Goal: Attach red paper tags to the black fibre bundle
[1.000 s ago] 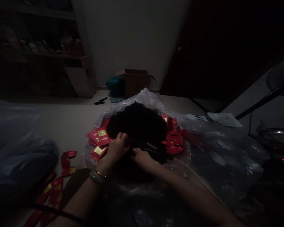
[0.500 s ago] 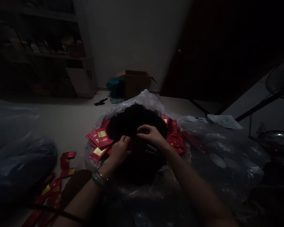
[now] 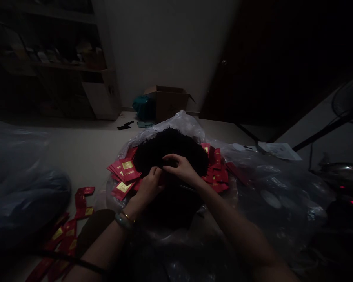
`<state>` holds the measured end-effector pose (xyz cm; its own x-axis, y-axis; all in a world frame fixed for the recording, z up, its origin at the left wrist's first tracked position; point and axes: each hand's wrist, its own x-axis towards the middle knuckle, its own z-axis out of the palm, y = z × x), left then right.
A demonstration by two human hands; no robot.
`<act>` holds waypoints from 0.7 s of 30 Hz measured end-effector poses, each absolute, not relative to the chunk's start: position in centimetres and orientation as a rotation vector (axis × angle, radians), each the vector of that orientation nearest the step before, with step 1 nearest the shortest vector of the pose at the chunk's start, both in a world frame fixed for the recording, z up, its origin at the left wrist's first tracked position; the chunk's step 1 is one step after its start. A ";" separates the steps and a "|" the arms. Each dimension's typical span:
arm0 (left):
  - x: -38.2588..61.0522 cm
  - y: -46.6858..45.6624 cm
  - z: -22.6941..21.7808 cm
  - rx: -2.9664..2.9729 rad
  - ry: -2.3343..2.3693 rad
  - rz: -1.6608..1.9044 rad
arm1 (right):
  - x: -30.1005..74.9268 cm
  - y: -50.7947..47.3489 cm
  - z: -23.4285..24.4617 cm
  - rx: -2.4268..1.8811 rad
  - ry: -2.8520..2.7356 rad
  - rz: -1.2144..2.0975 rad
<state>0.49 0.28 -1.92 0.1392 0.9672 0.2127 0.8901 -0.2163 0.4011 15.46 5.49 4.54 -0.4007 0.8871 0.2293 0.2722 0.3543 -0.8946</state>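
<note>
A heap of loose, black, shredded-looking material (image 3: 170, 143) lies in a clear plastic bag (image 3: 182, 117) in front of me. Over the heap, my left hand (image 3: 148, 185) is closed, its fingers on a red packet (image 3: 161, 179) that is mostly hidden in the dark. My right hand (image 3: 181, 169) is beside it, fingers curved and thumb apart from them, with nothing visible between. Below that wrist shows a thin shiny metal piece (image 3: 188, 188), partly covered. Red packets with gold labels (image 3: 128, 170) lie left of the heap, and more red packets (image 3: 219, 172) lie on its right.
More red packets (image 3: 67, 235) are strewn on the floor at left, near a large plastic-wrapped bundle (image 3: 26, 188). Clear plastic (image 3: 282, 196) spreads at right. A cardboard box (image 3: 170, 103) and a teal bag (image 3: 144, 106) stand by the wall. A fan (image 3: 350, 98) is at far right.
My right hand has moved left, closer to my left hand, and now covers more of the metal piece. My left hand has hardly moved.
</note>
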 end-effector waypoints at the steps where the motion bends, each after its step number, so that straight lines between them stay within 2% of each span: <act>1: 0.5 0.3 -2.0 2.224 1.840 0.663 | 15.5 5.4 4.5 -1.001 -1.860 1.068; 7: 0.6 0.3 -2.3 2.198 1.829 0.752 | 15.8 5.0 3.8 -0.993 -1.849 1.155; 17: 0.5 0.5 -2.6 2.180 1.826 0.808 | 15.0 5.4 4.0 -0.981 -2.094 0.760; 21: 0.5 0.4 -2.2 2.147 1.837 0.795 | 16.1 6.6 3.5 -1.250 -2.240 0.591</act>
